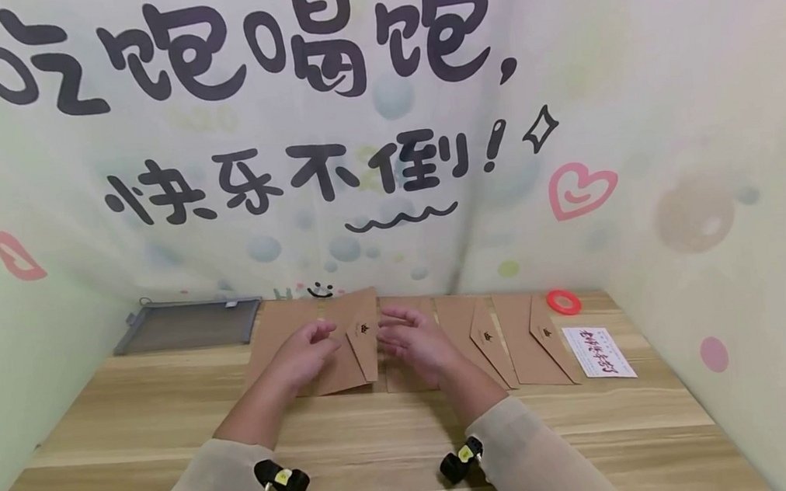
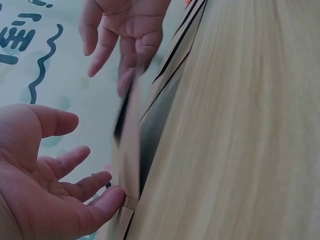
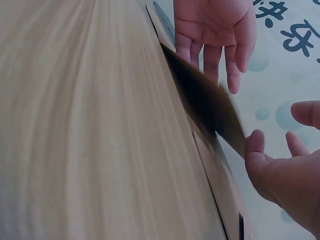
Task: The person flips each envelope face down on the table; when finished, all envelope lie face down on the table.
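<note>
A brown paper envelope (image 1: 345,373) with a small crown on its pointed flap stands tilted between the hands, its right edge raised from the table. My left hand (image 1: 307,354) is over its left part, fingers spread and loosely bent. At the raised edge is my right hand (image 1: 417,346), palm turned inward. In the right wrist view, a fingertip of the right hand (image 3: 287,175) touches the edge of the tilted envelope (image 3: 227,117). The left wrist view shows the left hand (image 2: 60,185) with its lowest finger right at the envelope's near end.
More brown envelopes lie flat in a row: one at left (image 1: 274,326), one under the right hand (image 1: 404,377), two farther right (image 1: 466,321). A grey mesh pouch (image 1: 193,325) lies back left. A red ring (image 1: 564,302) and white card (image 1: 599,352) lie at right. A printed curtain hangs behind.
</note>
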`<state>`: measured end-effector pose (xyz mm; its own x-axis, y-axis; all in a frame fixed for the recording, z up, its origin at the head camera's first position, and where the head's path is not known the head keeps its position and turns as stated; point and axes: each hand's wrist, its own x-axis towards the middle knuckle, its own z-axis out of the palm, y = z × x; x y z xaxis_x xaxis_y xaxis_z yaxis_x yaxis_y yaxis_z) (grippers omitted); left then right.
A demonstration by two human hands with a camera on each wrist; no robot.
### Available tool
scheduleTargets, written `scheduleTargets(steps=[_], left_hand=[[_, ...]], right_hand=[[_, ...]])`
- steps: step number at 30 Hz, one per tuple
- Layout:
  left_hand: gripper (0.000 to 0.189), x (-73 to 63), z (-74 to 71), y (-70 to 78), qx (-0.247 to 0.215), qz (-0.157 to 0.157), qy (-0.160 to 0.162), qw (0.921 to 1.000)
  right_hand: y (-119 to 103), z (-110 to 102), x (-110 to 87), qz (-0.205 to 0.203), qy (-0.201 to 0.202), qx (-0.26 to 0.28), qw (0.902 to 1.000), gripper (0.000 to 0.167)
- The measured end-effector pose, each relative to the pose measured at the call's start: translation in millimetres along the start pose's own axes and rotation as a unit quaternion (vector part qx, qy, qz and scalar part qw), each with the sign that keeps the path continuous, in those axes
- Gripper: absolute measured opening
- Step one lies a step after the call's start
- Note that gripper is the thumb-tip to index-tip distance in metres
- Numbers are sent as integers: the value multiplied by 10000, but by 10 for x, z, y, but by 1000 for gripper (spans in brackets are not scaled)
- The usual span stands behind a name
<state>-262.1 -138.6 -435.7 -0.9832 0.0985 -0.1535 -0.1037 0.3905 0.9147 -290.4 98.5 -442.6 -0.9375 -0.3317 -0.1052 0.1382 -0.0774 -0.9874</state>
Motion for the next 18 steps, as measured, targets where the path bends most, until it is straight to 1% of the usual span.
scheduleTargets(steps=[2, 9, 12, 18], left_hand=[[53, 5, 10, 6, -8, -3, 8, 10000], [56, 26, 65, 17, 83, 266, -154, 9995], [58, 18, 89, 33, -56, 363, -229, 9991], [59, -23, 114, 77, -422, 377, -362, 9977]], right_hand=[[-11, 15, 1, -43, -23, -2, 10000, 58], [-64, 114, -53, -151, -333, -195, 9991, 63], [-77, 161, -79, -176, -425, -298, 9985, 67], [-95, 240, -146, -183, -603, -418, 9971, 70]])
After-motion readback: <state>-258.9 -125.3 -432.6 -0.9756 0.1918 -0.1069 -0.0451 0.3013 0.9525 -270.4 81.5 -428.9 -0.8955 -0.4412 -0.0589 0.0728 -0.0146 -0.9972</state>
